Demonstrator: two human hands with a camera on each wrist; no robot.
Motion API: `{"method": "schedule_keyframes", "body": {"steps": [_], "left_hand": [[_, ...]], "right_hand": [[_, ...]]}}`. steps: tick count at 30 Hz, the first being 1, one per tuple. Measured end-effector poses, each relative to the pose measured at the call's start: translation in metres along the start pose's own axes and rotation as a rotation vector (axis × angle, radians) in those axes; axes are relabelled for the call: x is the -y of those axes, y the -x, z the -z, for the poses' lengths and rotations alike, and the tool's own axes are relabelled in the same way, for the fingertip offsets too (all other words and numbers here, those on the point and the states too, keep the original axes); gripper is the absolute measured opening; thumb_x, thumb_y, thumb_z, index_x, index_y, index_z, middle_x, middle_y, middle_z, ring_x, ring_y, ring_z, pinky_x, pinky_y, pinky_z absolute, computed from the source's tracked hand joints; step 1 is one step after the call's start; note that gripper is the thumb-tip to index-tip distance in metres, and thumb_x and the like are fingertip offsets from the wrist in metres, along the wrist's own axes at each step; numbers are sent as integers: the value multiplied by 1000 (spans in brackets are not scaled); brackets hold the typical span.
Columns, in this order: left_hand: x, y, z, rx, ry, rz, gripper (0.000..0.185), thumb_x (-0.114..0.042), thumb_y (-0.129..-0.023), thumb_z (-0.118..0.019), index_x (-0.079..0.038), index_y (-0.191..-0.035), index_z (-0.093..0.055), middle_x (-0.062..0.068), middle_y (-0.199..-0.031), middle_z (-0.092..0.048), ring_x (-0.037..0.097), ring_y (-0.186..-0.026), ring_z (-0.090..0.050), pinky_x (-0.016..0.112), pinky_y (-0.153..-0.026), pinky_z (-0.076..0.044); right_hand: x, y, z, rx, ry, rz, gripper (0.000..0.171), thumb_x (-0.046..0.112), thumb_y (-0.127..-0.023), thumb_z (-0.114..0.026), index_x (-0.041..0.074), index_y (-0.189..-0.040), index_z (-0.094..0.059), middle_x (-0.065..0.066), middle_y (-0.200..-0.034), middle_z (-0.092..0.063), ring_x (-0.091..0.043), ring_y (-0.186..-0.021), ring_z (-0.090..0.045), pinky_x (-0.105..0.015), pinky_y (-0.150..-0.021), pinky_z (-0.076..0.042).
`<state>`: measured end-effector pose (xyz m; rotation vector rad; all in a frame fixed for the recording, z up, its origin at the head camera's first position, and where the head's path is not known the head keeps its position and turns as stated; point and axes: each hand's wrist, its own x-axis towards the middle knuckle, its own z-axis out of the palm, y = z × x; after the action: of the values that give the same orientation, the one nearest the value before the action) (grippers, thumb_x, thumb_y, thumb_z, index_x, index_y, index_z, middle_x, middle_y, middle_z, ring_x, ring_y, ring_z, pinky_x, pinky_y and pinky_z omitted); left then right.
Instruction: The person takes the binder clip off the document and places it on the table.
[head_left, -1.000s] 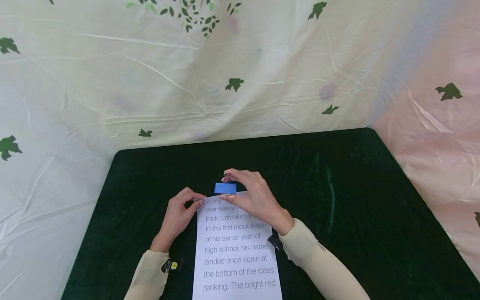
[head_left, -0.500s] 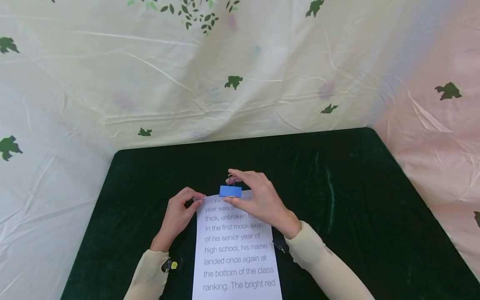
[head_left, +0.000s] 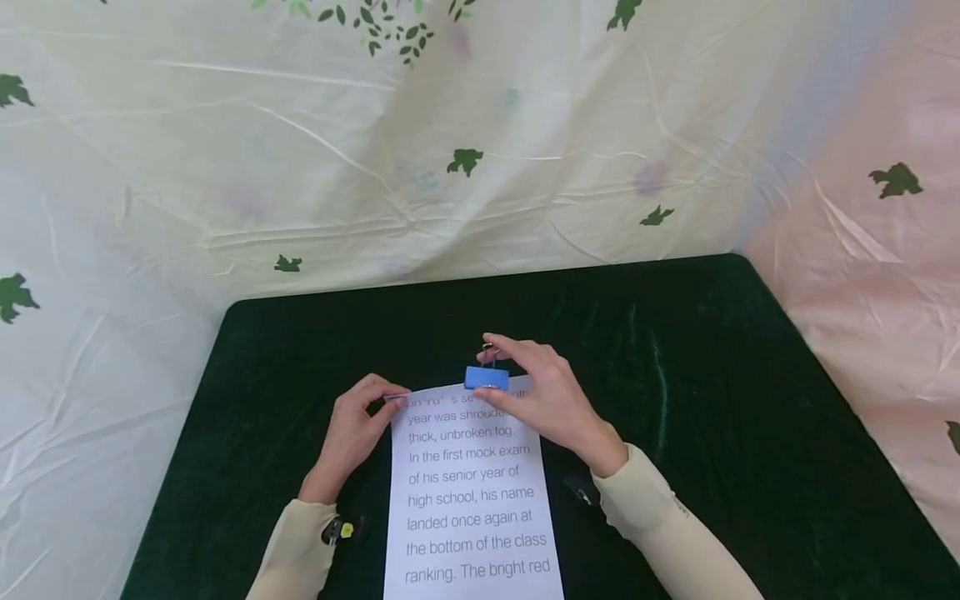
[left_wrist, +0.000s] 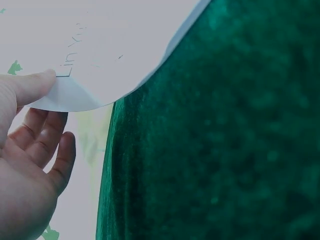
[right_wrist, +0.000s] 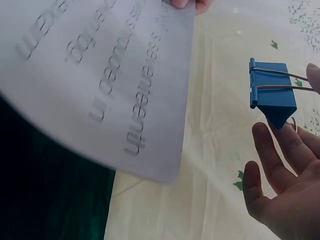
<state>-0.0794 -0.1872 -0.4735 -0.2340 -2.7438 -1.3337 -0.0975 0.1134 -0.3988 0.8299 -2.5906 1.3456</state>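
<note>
The left hand is pinching the paper by its top left corner, while the right hand is holding the blue clip by its wire handles between thumb and fingers. The clip is hanging by the paper's top edge, apart from it in the right wrist view, its long side running roughly along that edge, nearer the right corner.

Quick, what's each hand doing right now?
Left hand: pinching the printed paper at its top left corner.
Right hand: holding a blue binder clip by its wire handles, apart from the paper.
</note>
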Motion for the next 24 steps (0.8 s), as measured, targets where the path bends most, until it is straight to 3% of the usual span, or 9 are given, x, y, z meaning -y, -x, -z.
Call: {"method": "schedule_keyframes", "body": {"steps": [8,24], "left_hand": [[1,-2,1,6,-5,5,14,-7,-97,-73,-14,-108,-79,-4,-100,-66,15,-94,-59,38,-84,-48],[2,-5,1,3,-13,14,14,-8,-97,-73,-15,-107,-79,-4,-101,-66,15,-95,-60,38,-85,-48]], "right_hand": [[-10,3,13,-16,53,9,68,24,-88,-85,5,-146,-56,-5,-127,-71,-27,-118,-62,-55,-101,-43],[-31,15,31,-7,59,-115,67,26,-90,-83,5,-147,-54,-8,-128,-71,-32,-124,-60,-60,-106,-40]]}}
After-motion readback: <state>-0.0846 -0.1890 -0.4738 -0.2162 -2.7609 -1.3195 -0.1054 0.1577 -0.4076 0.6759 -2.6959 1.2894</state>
